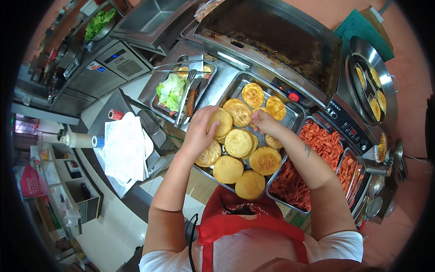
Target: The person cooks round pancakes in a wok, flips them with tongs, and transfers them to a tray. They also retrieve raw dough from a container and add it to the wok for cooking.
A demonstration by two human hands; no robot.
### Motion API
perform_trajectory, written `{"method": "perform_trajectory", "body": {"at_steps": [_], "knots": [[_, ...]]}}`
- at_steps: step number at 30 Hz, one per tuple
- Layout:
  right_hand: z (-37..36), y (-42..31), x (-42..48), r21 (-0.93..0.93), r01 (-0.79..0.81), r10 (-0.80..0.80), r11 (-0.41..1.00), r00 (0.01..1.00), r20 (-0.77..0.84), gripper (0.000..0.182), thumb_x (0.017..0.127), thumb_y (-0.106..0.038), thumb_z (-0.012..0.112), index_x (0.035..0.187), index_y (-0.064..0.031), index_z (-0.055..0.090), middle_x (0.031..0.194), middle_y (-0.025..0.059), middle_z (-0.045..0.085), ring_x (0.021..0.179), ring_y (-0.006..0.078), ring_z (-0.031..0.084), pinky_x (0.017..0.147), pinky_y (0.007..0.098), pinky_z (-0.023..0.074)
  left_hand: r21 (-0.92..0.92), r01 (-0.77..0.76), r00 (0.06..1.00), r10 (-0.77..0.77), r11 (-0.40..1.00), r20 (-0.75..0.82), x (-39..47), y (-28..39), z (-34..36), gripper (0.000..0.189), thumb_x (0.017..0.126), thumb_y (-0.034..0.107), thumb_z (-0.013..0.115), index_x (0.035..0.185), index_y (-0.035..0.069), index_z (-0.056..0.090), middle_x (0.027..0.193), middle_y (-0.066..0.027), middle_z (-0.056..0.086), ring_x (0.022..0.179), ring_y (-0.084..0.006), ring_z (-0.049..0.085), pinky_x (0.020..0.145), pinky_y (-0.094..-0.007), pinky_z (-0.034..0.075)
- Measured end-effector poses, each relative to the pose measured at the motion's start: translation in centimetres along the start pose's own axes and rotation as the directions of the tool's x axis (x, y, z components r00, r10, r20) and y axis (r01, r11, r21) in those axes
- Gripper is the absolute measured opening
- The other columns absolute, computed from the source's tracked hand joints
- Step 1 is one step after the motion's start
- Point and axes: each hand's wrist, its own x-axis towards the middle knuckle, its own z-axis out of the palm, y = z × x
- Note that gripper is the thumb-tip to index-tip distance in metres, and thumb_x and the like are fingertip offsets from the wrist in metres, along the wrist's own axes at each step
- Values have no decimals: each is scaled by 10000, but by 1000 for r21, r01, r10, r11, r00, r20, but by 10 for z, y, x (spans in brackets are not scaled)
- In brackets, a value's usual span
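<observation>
A steel tray [293, 113] before me holds several round golden flatbreads, some lying singly and others stacked. My left hand [201, 127] is curled around the rim of a pale flatbread [221, 123] on a stack at the tray's left, thumb over its top face. Over the tray's middle, my right hand [265, 123] has its fingers bent together beside a browned flatbread [238, 112]. A small flatbread partly shows behind those fingertips; whether they pinch it is hidden. Nearer my apron lie a stack topped by a light flatbread [238, 143] and a browner flatbread [265, 160].
Beyond the tray stands a flat griddle [272, 37]. Trays of red raw meat strips [319, 142] adjoin on the right, below an induction cooker [346, 125] and a wide pan [390, 78]. Leftward are lettuce [171, 91], tongs [185, 98] and white paper sheets [124, 149].
</observation>
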Motion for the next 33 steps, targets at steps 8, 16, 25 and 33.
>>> {"method": "perform_trajectory", "body": {"at_steps": [8,16,25,33], "knots": [[-25,-29,30,-714,49,-418,699,837,-352,272,861,-100,566,1119,-41,506,961,227,665,833,417,650,726,483,522,-57,68,995,-72,996,-66,-40,-14,-32,360,867,15,618,1224,38,569,1230,-158,604,1187,-355,555,1092,-445,382],[-41,-42,31,-714,97,-489,693,791,-368,281,843,-146,625,1089,-53,526,1058,223,616,875,403,649,756,491,540,-52,148,983,-153,988,-101,-101,-15,-49,307,863,-7,594,1169,23,586,1166,-160,615,1114,-352,578,1086,-504,377],[-45,-47,-30,-860,-294,-159,417,908,-387,630,754,-388,795,1143,6,493,1164,232,549,954,371,667,768,441,564,-55,177,974,-183,983,-136,-124,-8,-51,331,838,-44,598,1162,21,593,1169,-155,616,1122,-334,578,1087,-507,378],[-54,-26,-32,-880,-207,-273,428,898,-344,740,704,-485,809,1155,23,517,1154,245,568,973,370,663,779,426,561,-45,167,978,-171,985,-118,-134,0,-53,336,835,-37,599,1166,20,588,1175,-157,614,1118,-340,579,1080,-509,385]]}}
